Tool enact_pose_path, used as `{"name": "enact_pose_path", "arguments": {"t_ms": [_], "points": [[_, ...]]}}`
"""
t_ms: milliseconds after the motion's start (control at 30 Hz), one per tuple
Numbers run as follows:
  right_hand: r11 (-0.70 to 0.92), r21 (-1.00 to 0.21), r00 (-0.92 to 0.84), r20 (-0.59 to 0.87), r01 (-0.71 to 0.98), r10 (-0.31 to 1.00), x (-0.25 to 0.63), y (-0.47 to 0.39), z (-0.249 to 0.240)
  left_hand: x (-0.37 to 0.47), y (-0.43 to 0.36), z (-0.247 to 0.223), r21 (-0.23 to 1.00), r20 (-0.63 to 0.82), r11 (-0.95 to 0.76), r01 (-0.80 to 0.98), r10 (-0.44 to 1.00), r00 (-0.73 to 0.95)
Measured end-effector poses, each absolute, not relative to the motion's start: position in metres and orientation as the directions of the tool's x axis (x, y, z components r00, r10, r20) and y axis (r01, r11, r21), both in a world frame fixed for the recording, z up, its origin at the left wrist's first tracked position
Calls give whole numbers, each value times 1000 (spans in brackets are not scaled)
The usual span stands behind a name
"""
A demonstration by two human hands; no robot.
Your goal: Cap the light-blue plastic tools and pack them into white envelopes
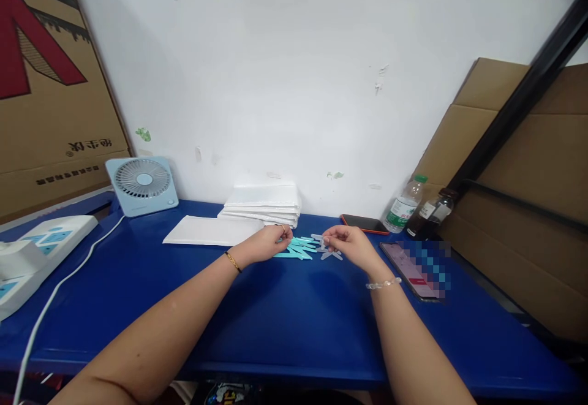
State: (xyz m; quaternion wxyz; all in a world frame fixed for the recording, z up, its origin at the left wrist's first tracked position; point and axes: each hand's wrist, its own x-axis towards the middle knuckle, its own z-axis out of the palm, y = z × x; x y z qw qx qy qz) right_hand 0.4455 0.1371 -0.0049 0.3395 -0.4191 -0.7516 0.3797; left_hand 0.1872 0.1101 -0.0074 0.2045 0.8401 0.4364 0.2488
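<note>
A small pile of thin teal plastic strips (301, 249) lies on the blue table, fanned out in different directions. Beside it on the right are several translucent whitish strips (331, 255) of similar shape. My left hand (271, 242) is at the left edge of the teal pile with its fingers curled together; whatever they hold is hidden. Thumb and fingertips of my right hand (351, 246) pinch a translucent strip (316, 237), its end pointing left above the others. Behind my left hand lie a flat white padded envelope (202, 231) and a stack of white padded envelopes (261, 200).
At the left stand a light blue fan (144, 185) and a white power strip (55, 249) with a cable. A dark phone (362, 223), a green-capped bottle (404, 206), a dark bottle (432, 216) and another phone (411, 273) are on the right. Cardboard (528, 209) flanks the table.
</note>
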Motion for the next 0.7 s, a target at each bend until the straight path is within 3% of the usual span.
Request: {"name": "enact_pose_path", "arguments": {"t_ms": [700], "points": [[351,-845,-444,154,404,883,442,135,-4,191,108,-7,584,219,-512,630,847,484]]}}
